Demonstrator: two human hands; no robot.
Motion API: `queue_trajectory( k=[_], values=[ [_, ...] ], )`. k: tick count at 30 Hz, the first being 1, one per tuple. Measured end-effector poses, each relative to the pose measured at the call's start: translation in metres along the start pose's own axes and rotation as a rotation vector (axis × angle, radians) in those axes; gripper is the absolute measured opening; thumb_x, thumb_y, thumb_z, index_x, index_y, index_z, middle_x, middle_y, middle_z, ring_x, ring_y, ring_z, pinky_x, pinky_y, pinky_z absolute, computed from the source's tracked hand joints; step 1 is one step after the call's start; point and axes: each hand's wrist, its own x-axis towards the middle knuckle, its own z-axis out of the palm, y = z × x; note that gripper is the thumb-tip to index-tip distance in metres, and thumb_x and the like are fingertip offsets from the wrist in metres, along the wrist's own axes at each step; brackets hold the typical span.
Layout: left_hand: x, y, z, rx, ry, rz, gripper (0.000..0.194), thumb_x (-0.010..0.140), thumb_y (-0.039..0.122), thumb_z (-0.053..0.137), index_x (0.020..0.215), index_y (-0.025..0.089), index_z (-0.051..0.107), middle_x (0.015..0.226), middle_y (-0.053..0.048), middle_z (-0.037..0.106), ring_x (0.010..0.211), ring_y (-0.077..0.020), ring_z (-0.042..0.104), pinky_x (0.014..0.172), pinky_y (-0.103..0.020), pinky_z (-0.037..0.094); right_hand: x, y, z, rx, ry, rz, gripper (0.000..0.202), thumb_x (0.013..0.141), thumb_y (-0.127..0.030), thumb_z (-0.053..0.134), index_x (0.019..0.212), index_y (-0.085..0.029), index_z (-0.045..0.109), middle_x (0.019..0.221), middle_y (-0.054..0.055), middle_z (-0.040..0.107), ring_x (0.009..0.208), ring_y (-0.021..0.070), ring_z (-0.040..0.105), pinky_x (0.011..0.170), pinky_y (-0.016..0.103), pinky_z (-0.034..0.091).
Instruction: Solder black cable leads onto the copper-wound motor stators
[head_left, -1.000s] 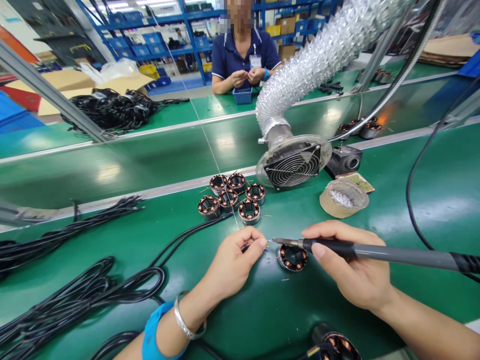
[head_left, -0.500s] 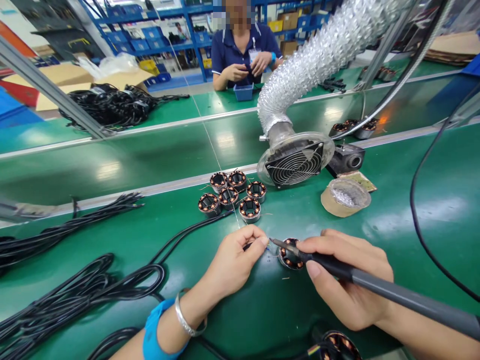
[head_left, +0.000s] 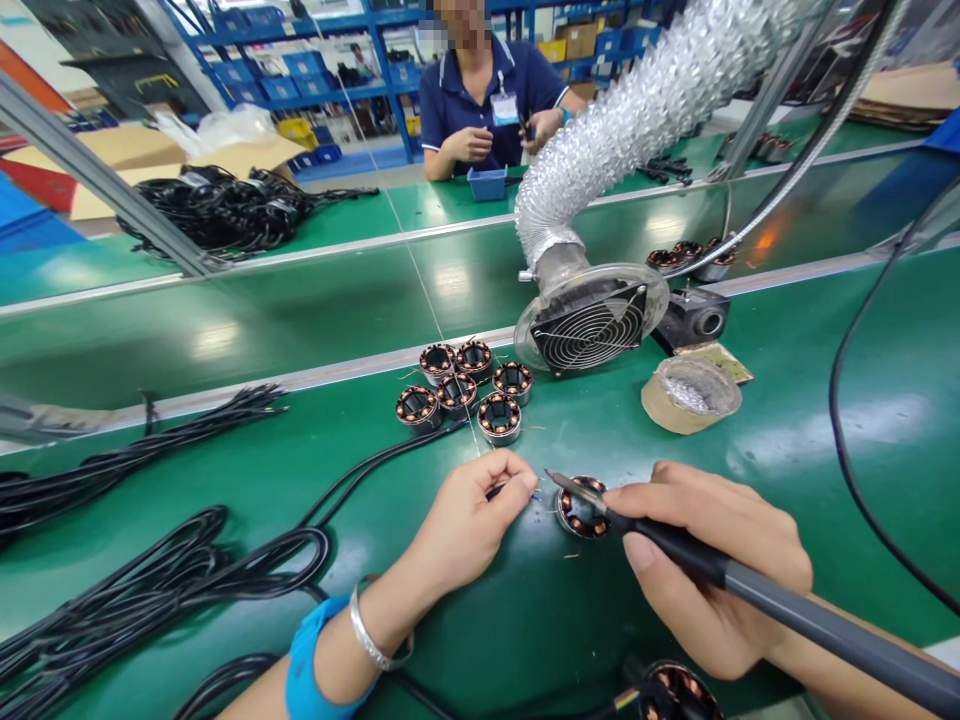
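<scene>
My left hand (head_left: 472, 520) is closed in a pinch on the end of a black cable (head_left: 495, 491), with thin wire ends just past the fingertips. In my right hand (head_left: 720, 570) is a soldering iron (head_left: 675, 552), held like a pen. Its tip points left, a small gap away from the left fingertips. Under the iron, a stator with copper windings (head_left: 574, 524) lies on the green bench. Several more stators (head_left: 499, 420) are grouped farther back. Another wound part (head_left: 682, 690) with coloured wires is partly cut off at the bottom edge.
Bundled black cables (head_left: 172, 570) cover the left side. A fume extractor fan (head_left: 592, 330) hangs on a foil duct (head_left: 600, 140) ahead. To its right stand a round tub (head_left: 686, 405) of silvery bits and a black holder (head_left: 694, 318). Across the line sits a co-worker (head_left: 480, 110).
My right hand has drawn the soldering iron slightly right, away from the left fingertips. My left hand has stayed in place. The co-worker's hands have moved apart, and stators on the middle strip have shifted left.
</scene>
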Motion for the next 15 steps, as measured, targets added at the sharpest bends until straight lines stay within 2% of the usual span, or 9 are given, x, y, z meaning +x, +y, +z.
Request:
queue_trajectory(
  k=[15],
  values=[
    [-0.0011, 0.0015, -0.0013, 0.016, -0.002, -0.003, 0.025, 0.090, 0.038, 0.054, 0.077, 0.018, 0.058, 0.063, 0.005, 0.042, 0.059, -0.0115, 0.036, 0.056, -0.023, 0.029, 0.0024, -0.0010, 0.0010, 0.020, -0.014, 0.010, 0.026, 0.078, -0.009, 0.054, 0.099, -0.021, 0.064, 0.067, 0.001, 0.065, 0.048, 0.0140, 0.051, 0.044, 0.027, 0.042]
  ],
)
